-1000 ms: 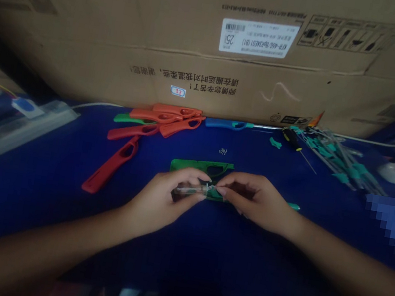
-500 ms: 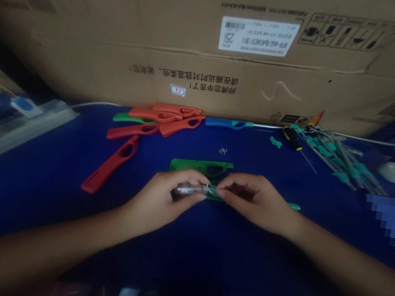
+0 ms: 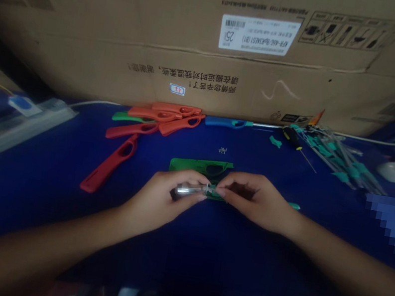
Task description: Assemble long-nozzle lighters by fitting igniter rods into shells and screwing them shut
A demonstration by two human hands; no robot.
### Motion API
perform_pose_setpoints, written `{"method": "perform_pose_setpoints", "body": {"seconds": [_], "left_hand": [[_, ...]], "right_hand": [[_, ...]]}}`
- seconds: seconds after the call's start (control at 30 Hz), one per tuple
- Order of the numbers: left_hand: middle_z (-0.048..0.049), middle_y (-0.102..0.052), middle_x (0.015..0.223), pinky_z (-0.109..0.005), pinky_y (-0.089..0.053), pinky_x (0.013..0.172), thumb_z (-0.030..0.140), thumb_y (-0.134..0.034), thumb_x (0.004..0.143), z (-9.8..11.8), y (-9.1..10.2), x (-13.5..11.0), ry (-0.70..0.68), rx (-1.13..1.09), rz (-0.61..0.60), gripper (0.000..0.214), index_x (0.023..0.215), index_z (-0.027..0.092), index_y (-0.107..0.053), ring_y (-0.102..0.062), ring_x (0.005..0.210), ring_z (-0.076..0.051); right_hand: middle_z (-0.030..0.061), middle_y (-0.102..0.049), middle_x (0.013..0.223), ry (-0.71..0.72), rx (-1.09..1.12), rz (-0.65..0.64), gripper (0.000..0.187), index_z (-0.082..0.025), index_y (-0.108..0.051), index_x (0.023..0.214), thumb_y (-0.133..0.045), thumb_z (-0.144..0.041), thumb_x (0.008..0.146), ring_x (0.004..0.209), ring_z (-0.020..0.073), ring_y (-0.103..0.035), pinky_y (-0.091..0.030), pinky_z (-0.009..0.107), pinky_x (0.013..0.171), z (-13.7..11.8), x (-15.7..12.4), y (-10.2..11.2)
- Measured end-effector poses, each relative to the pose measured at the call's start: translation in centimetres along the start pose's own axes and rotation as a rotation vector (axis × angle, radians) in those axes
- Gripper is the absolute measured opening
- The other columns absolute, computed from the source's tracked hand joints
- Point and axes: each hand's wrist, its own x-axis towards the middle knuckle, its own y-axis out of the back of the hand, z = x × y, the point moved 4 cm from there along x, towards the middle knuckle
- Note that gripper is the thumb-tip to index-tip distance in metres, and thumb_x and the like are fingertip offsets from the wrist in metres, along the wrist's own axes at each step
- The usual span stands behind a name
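Observation:
My left hand (image 3: 162, 197) is closed around a clear fuel tank (image 3: 189, 189) of a gas lighter, its rounded end pointing left. The fingertips of my right hand (image 3: 255, 200) pinch at the tank's right end, where a green lighter part (image 3: 216, 197) shows between the hands. A teal tip (image 3: 294, 206) sticks out beyond my right hand; whether it joins the pinched part is hidden. Just behind my fingers lies a green lighter shell half (image 3: 194, 164) with a trigger opening. Several small screws (image 3: 222, 150) sit behind it.
Red and orange lighter shells (image 3: 112, 161) lie to the left. By the cardboard box (image 3: 129, 15) rest a blue lighter (image 3: 228, 123) and a black-yellow screwdriver (image 3: 292, 138). Metal rods with teal parts (image 3: 343, 160) are heaped at right. A clear plastic bin (image 3: 38, 126) stands at left.
The clear tank has turned or tilted slightly in my left hand and catches more light. Both hands stay in almost the same place.

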Motion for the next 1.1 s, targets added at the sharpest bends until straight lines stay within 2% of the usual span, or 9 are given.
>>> {"method": "perform_pose_setpoints", "body": {"seconds": [0.33,0.6,0.8,1.1], "left_hand": [[0.0022,-0.077,0.098,-0.019,-0.054,0.079,0.023,-0.071,0.088,0.12,-0.04,0.02,-0.001,-0.014,0.017,0.021,0.109,0.024,-0.071,-0.072,0.087,-0.012],[0.0007,-0.079,0.095,-0.019,-0.057,0.076,0.021,-0.078,0.081,0.01,-0.02,-0.03,0.005,-0.011,0.051,0.018,0.099,0.021,-0.074,-0.074,0.084,-0.014],[0.0012,-0.079,0.092,-0.020,-0.056,0.073,0.022,-0.078,0.081,-0.14,0.10,-0.09,-0.010,0.018,0.062,0.016,0.097,0.022,-0.075,-0.074,0.079,-0.014],[0.0013,-0.079,0.092,-0.020,-0.056,0.070,0.023,-0.077,0.083,-0.15,-0.07,-0.01,0.003,0.004,0.039,0.013,0.095,0.022,-0.075,-0.073,0.078,-0.014]], "right_hand": [[-0.0002,-0.057,0.069,0.014,0.003,-0.008,0.025,-0.015,-0.071,0.090,-0.065,-0.039,0.090,0.060,0.0098,-0.044,-0.034,0.025,0.055,-0.21,0.13,-0.09],[-0.0005,-0.055,0.069,0.015,-0.004,-0.010,0.025,-0.013,-0.068,0.088,-0.064,-0.038,0.091,0.059,0.0094,-0.043,-0.033,0.024,0.054,-0.19,0.06,-0.16],[-0.0022,-0.052,0.066,0.033,-0.022,-0.012,0.025,-0.013,-0.068,0.088,-0.063,-0.037,0.092,0.058,0.0085,-0.041,-0.032,0.023,0.053,-0.27,0.10,-0.21],[-0.0005,-0.055,0.068,0.053,-0.046,-0.013,0.024,-0.013,-0.068,0.087,-0.062,-0.036,0.093,0.059,0.0093,-0.043,-0.034,0.024,0.054,-0.26,0.14,-0.28]]}}
